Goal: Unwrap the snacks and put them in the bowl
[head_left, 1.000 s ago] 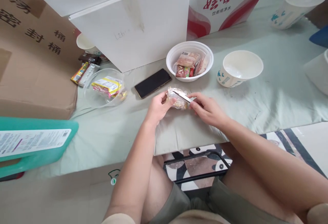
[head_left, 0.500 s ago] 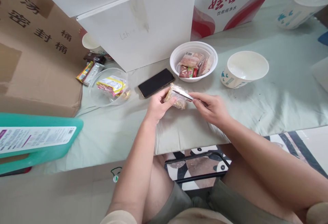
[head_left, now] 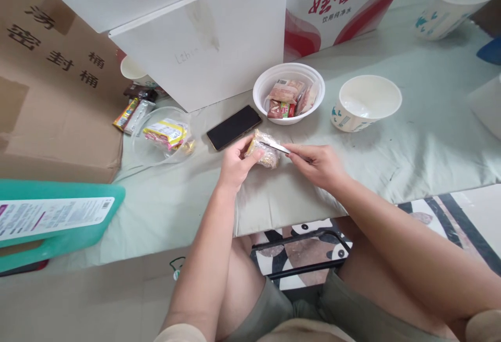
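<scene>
My left hand (head_left: 236, 164) is closed on the side of a crinkled clear plastic food packet (head_left: 267, 158) with yellowish contents, just above the table's front part. From the right, my right hand (head_left: 319, 164) grips a slim knife (head_left: 278, 147) by its dark handle. Its silvery blade lies across the top of the packet, the tip pointing toward my left thumb. Whether the blade has pierced the wrapping I cannot tell. Behind my hands lie a black phone (head_left: 234, 127) and a white bowl (head_left: 259, 103) holding several wrapped snacks.
A clear plastic bowl (head_left: 138, 158) with snack packets stands at the left, near wrapped bars (head_left: 135, 115). Paper tubs (head_left: 356, 118) sit at the right. White boxes (head_left: 235, 44) and a brown carton (head_left: 58, 128) rise behind. A green container (head_left: 78, 235) is at front left.
The whole view has shifted slightly, so most things sit a little further left. Both hands keep their holds, and the knife stays against the packet.
</scene>
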Motion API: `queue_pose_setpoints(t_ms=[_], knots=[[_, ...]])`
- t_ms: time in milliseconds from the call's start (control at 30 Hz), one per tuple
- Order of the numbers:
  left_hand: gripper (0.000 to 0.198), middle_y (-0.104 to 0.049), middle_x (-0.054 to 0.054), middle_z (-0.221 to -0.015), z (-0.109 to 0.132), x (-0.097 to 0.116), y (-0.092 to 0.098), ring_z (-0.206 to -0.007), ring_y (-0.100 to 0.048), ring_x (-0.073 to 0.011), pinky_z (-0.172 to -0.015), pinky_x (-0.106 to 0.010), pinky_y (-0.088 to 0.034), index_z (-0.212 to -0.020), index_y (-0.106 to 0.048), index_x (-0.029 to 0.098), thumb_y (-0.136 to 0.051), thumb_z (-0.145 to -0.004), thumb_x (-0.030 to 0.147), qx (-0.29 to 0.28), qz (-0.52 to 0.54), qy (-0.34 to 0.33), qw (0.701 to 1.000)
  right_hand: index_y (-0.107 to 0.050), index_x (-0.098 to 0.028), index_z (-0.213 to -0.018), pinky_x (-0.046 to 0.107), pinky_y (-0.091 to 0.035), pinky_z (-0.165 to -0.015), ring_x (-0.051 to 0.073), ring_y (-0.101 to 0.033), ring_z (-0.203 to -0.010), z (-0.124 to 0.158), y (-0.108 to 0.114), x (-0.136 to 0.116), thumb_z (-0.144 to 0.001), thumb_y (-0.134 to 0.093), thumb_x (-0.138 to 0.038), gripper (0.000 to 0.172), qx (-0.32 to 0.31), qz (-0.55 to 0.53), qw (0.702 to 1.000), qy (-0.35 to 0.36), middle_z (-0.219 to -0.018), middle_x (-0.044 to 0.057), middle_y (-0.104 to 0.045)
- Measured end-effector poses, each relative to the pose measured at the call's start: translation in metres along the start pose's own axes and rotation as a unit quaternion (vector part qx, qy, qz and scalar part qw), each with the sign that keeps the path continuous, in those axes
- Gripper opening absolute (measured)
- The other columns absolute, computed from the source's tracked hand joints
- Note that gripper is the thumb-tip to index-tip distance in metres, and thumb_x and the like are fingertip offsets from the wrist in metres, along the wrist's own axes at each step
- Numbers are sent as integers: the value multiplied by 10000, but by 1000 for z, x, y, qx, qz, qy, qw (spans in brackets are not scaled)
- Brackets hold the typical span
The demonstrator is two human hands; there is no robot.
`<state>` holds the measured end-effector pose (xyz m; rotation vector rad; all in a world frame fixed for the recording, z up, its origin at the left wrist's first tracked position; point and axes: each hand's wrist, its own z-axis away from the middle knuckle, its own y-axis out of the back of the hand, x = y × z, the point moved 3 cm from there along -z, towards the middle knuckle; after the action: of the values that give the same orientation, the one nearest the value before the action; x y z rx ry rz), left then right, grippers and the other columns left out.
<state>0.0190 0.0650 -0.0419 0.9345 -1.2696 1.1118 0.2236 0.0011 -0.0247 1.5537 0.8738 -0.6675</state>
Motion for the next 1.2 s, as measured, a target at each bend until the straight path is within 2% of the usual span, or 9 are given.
queue_pose_setpoints(t_ms=[233, 500, 700, 833, 933, 1000, 1067, 1133, 1200], knots=[[546, -755, -86, -1167, 5, 6, 3, -1018, -719, -225, -826, -324, -586, -1115, -714, 202, -883, -647, 427, 30, 76, 28, 996, -788, -216, -1194, 284, -499, -657, 173, -661, -662, 2, 4, 3, -934, -562, -342, 366, -8, -22, 1000, -12, -819, 34, -774], [441, -750, -43, -919, 5, 14, 9, -772, -695, -148, -683, -260, -580, -941, -698, 192, -891, -613, 415, 72, 129, 35, 988, -783, -237, -1192, 282, -489, -652, 165, -657, -667, 3, 6, 5, -941, -555, -354, 359, -20, -24, 999, -14, -879, 27, -791], [445, -711, -9, -905, 2, 15, 19, -753, -669, -113, -642, -212, -545, -979, -590, 230, -835, -659, 418, 129, 145, 22, 981, -772, -233, -1113, 326, -480, -676, 201, -656, -694, 0, 25, 12, -915, -563, -330, 305, 36, 71, 997, -18, -903, 56, -786], [474, -677, 22, -907, 10, 8, 7, -763, -663, -129, -654, -240, -552, -1023, -481, 268, -799, -705, 421, 89, 63, 33, 993, -722, -229, -1099, 355, -463, -691, 272, -673, -863, -2, 27, 25, -896, -549, -289, 273, 23, 193, 980, -32, -1001, 92, -771], [355, -672, -32, -1111, 19, 4, -8, -820, -659, -145, -685, -273, -554, -969, -506, 243, -735, -775, 431, 33, -56, 20, 998, -705, -209, -1088, 432, -466, -798, 333, -652, -987, -3, 23, 28, -900, -534, -273, 262, 26, 248, 968, -25, -1057, 132, -753], [271, -643, -74, -1222, 25, 7, -16, -954, -661, -190, -791, -323, -558, -971, -570, 227, -696, -810, 404, 5, -156, -31, 987, -689, -199, -1123, 487, -459, -894, 354, -634, -1071, -2, 20, 22, -887, -546, -268, 284, 46, 227, 973, 7, -1129, 151, -733], [230, -630, -101, -1252, 30, 13, -22, -1156, -618, -255, -940, -386, -528, -1006, -630, 225, -668, -829, 367, -21, -234, -93, 968, -647, -198, -1211, 497, -454, -970, 349, -613, -1159, -1, 15, 12, -859, -562, -262, 368, 37, 158, 985, 61, -1237, 153, -697], [217, -624, -113, -1279, 33, 18, -25, -1289, -552, -289, -1025, -423, -489, -1025, -661, 229, -642, -841, 343, -42, -266, -136, 954, -582, -200, -1312, 479, -457, -1005, 332, -594, -1217, -1, 10, 1, -835, -573, -266, 482, 3, 86, 990, 111, -1320, 146, -657], [198, -629, -114, -1296, 34, 20, -25, -1283, -560, -285, -1031, -420, -485, -1007, -669, 225, -626, -846, 333, -50, -265, -149, 951, -548, -204, -1356, 457, -469, -987, 312, -602, -1194, 0, 6, -5, -833, -564, -254, 525, -16, 45, 991, 128, -1310, 137, -654]])
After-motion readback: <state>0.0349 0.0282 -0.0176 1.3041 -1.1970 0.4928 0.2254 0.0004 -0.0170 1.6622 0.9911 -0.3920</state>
